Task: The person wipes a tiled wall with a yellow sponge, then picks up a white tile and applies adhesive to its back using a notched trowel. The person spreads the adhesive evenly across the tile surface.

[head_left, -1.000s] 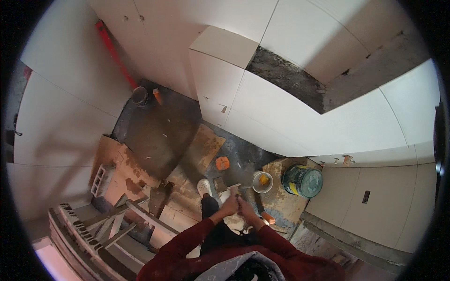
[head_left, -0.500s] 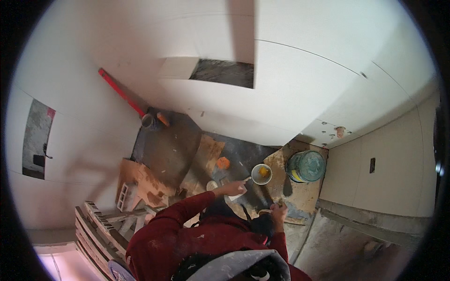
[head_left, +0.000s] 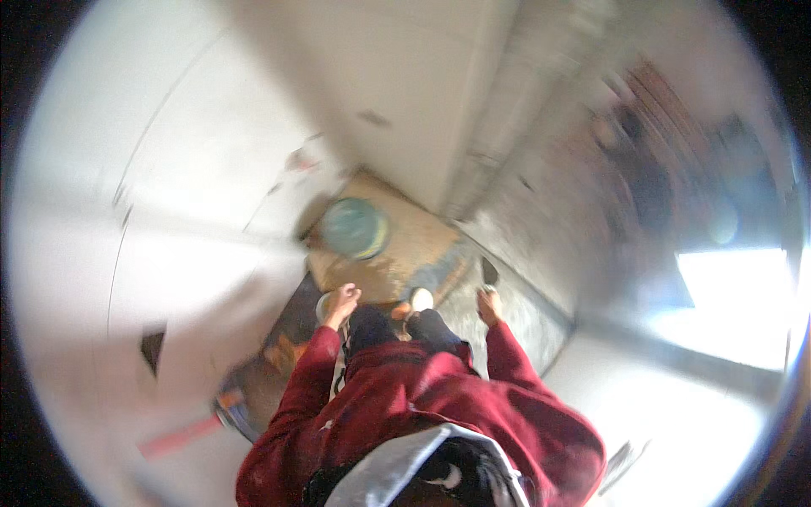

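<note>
My right hand [head_left: 488, 306] is closed around the handle of a small trowel [head_left: 490, 272], its dark blade pointing away from me. In front of me on the left, my left hand [head_left: 342, 302] has its fingers curled. What they hold, if anything, I cannot make out. Just left of that hand shows part of the rim of a white bowl [head_left: 322, 308], mostly hidden behind it. Beyond my left hand stands a green bucket [head_left: 351, 228] with a yellow patch on its side, smeared by motion.
Brown board [head_left: 414, 245] covers the floor around the bucket. Pale walls [head_left: 194, 169] rise on the left, and a low ledge [head_left: 528, 291] runs along the right. A red long tool [head_left: 177, 437] lies at lower left. A bright opening [head_left: 735, 304] is far right.
My view has swung to the right, so the bucket, bowl and red tool now appear farther left. A white piece seen at my left hand before no longer shows. The trowel has come into clear view.
</note>
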Available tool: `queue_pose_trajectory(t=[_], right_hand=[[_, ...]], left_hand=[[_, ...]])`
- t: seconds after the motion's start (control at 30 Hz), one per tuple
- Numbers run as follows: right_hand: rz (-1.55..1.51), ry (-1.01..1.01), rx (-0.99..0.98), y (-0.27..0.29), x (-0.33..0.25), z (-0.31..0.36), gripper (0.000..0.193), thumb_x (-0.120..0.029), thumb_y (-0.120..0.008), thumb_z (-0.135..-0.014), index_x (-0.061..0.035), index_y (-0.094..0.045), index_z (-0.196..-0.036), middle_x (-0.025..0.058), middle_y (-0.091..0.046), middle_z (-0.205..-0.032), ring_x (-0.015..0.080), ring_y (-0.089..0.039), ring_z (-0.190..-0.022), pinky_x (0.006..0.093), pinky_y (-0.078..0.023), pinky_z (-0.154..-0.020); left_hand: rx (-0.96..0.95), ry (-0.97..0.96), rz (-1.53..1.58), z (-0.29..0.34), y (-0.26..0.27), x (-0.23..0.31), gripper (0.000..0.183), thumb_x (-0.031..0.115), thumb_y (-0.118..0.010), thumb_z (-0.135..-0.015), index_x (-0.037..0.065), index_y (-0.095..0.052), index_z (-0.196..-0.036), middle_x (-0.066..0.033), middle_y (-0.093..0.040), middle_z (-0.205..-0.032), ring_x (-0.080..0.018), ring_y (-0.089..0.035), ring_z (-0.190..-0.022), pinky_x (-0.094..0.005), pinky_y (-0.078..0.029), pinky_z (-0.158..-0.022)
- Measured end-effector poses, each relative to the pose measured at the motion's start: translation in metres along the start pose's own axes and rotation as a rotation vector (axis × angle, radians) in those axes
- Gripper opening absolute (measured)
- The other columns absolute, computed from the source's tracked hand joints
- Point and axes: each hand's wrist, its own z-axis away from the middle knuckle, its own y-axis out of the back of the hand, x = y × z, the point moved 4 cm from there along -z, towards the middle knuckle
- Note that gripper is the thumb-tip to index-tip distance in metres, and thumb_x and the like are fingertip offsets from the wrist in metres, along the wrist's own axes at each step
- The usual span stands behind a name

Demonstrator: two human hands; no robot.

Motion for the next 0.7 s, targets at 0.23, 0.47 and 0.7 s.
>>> queue_pose_trajectory(t=[0.23, 0.47, 0.7], right_hand=[[-0.733, -1.212, 0.066, 0.01, 0.031, 0.046, 0.043, -0.036, -0.049, -0.089, 0.0043, -0.063, -0.098, 0.0312, -0.064, -0.096, 0.0449, -0.063, -0.096, 0.0488, -0.05, -0.084], [-0.927, -1.314, 0.362, 0.1, 0.096, -0.031, 0.045, -0.038, -0.052, -0.09, 0.0029, -0.062, -0.106, 0.0318, -0.062, -0.106, 0.0462, -0.06, -0.101, 0.0492, -0.047, -0.086], [-0.91, -1.17, 0.378, 0.161, 0.309, -0.182, 0.05, -0.039, -0.05, -0.092, 0.0039, -0.057, -0.116, 0.0285, -0.062, -0.111, 0.0407, -0.062, -0.103, 0.0472, -0.047, -0.088]], left_hand=[[-0.25, -0.056, -0.159, -0.041, -0.088, 0.148, 0.051, 0.032, -0.062, -0.087, 0.001, -0.055, -0.127, -0.0164, -0.065, -0.107, -0.0224, -0.064, -0.089, -0.0348, -0.049, -0.08], [-0.381, 0.074, -0.48, -0.095, -0.128, 0.167, 0.042, 0.029, -0.063, -0.086, -0.001, -0.061, -0.116, -0.0163, -0.064, -0.112, -0.0247, -0.061, -0.102, -0.0389, -0.048, -0.087], [-0.386, 0.362, 0.261, -0.145, -0.223, 0.176, 0.025, 0.02, -0.062, -0.086, 0.0, -0.062, -0.101, -0.01, -0.065, -0.091, -0.0254, -0.062, -0.081, -0.0408, -0.052, -0.07]])
